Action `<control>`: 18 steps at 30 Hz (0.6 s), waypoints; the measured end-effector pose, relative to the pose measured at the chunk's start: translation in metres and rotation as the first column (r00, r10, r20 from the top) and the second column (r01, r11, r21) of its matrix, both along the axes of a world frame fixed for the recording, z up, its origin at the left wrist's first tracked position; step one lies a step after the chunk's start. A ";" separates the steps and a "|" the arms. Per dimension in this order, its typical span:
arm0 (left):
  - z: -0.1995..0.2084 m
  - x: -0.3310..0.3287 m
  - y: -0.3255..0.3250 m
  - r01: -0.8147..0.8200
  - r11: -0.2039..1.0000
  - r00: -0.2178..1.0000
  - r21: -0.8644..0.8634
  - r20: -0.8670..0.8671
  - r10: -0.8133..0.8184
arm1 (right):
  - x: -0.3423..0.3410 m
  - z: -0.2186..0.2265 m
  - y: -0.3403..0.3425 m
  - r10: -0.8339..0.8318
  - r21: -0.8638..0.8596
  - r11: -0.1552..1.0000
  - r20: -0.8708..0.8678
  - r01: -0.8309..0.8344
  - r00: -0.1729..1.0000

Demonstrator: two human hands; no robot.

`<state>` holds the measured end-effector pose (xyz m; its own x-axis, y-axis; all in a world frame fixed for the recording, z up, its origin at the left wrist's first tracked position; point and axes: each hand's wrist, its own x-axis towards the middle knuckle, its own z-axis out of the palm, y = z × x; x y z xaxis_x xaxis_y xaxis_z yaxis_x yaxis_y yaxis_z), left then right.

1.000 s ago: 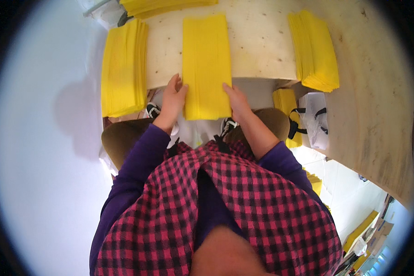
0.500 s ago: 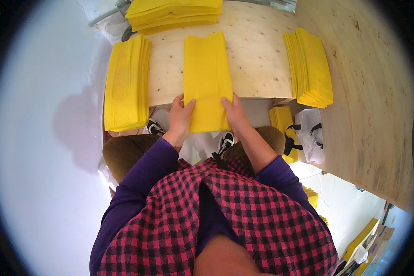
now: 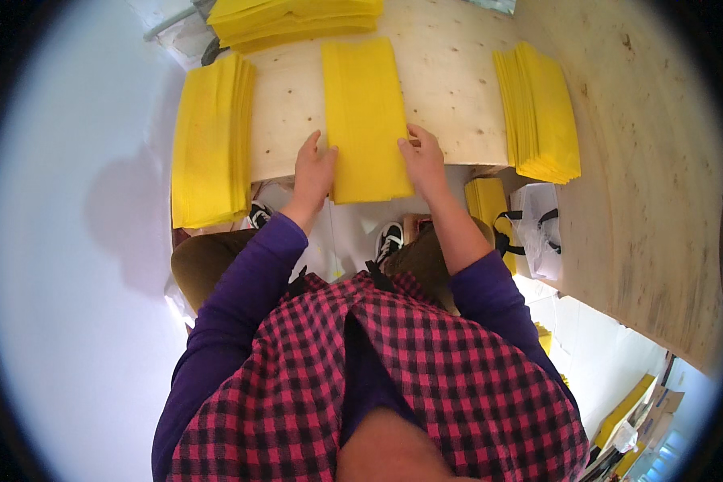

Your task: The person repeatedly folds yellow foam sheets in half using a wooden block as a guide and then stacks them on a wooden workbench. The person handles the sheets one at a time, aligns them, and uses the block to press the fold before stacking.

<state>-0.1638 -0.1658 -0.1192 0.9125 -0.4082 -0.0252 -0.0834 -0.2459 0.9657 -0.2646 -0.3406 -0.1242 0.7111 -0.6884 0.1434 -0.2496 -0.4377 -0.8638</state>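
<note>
A folded yellow cloth piece (image 3: 367,112), which looks like non-woven fabric, lies lengthwise on the wooden table, its near end jutting past the front edge. My left hand (image 3: 315,173) is at its left side, thumb against the cloth's edge and index finger stretched away from it. On the opposite side, my right hand (image 3: 424,163) has its thumb tip at the cloth's right edge, with the fingers parted from the thumb. Both hands are open, and neither grips the cloth. Some fingertips are hidden.
Stacks of yellow folded cloth stand at the left (image 3: 210,140), the right (image 3: 537,112) and the back left (image 3: 293,20) of the table (image 3: 450,88). A tall wooden panel (image 3: 618,161) rises at the right. Below the table is a white bag with black handles (image 3: 538,233).
The yellow cloth piece has slid forward on the table. My hands have moved forward with it and loosened from its edges, fingers now parted.
</note>
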 end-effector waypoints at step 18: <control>-0.011 0.043 -0.030 0.202 0.954 0.825 0.222 0.487 -0.288 | -0.004 0.004 0.005 0.016 0.075 0.997 -0.053 -0.012 0.998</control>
<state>-0.1207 -0.1958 -0.1305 0.6834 -0.6502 0.3319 -0.6285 -0.2928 0.7206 -0.2686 -0.3353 -0.1200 0.7261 -0.6855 0.0538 -0.2902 -0.3765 -0.8798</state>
